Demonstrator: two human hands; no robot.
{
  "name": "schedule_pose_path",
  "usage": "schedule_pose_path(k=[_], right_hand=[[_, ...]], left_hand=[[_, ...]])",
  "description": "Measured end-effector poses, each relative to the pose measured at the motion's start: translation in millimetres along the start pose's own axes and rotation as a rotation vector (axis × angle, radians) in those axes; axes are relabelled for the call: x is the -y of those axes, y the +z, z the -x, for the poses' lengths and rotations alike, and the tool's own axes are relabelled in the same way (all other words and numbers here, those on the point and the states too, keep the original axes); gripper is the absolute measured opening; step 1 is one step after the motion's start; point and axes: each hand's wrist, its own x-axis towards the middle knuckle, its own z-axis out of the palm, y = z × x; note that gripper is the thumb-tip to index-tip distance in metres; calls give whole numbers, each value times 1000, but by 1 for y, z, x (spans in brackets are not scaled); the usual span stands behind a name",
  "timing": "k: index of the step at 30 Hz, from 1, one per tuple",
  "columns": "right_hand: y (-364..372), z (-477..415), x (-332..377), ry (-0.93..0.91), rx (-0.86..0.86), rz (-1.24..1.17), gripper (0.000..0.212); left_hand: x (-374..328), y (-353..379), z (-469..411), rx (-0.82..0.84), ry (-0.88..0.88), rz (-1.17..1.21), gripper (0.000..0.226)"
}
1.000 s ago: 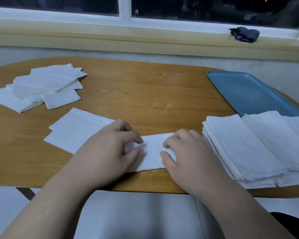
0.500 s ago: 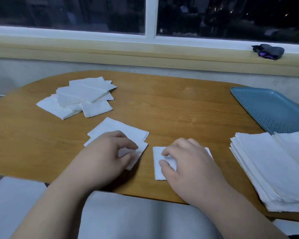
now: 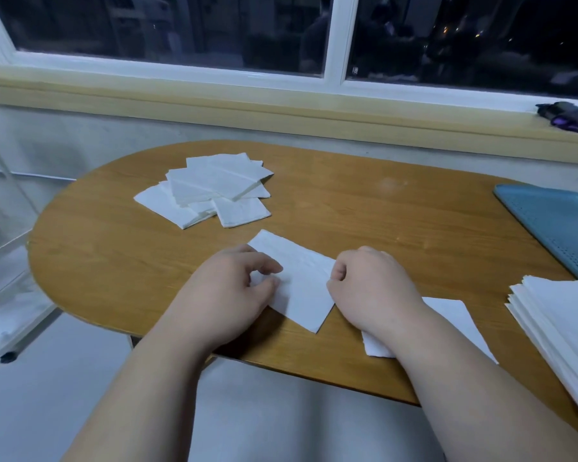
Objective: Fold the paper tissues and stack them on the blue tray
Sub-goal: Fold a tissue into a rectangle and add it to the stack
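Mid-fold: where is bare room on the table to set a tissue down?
Widest bare wood: far middle, between the loose tissue pile and the blue tray, itself bare where visible. Also the table's left end, beyond the left hand. Crowded: near right, with right hand, held tissue, spare tissue and tall stack.

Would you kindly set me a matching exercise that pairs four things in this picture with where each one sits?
Things:
1. blue tray
2. loose pile of tissues
3. tissue being handled
4. dark bundle

Places:
A. on the windowsill
B. between the left hand and the right hand
C. at the right edge of the table
D. on the far left part of the table

Pairs: 1-C, 2-D, 3-B, 4-A.
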Motion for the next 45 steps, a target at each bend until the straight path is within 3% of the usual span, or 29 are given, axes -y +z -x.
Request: schedule_pose_path(k=[6, 11, 14, 17, 20, 24, 27, 33, 39, 45], right_hand=[[0, -5, -5, 41, 6, 41, 18], [1, -8, -8, 7, -10, -58, 19], [-11, 2, -6, -60, -75, -219, 17], [-32, 23, -6, -156, -114, -465, 15], [-49, 42, -12, -191, -142, -689, 14], [-55, 55, -32, -170, -178, -893, 16], [-55, 63, -54, -47, -257, -959, 17], [-45, 67, -91, 188, -382, -789, 8], [-33, 65, -105, 225, -317, -442, 17], [-24, 64, -113, 205, -314, -283, 20]], left_hand=[[-1, 0, -1, 8, -5, 11, 11], [-3, 3, -1, -4, -9, 25, 11], [-4, 3, -2, -42, 25, 37, 20], [-5, 4, -1, -81, 80, 75, 46], [-12, 4, 1, -18, 125, 229, 62], [-25, 9, 4, 99, 127, 398, 58], [-39, 23, 5, 169, 148, 522, 53], [-66, 48, 5, 220, 144, 575, 41], [-81, 69, 1, 165, 102, 364, 24], [-82, 88, -11, 166, 142, 121, 20]])
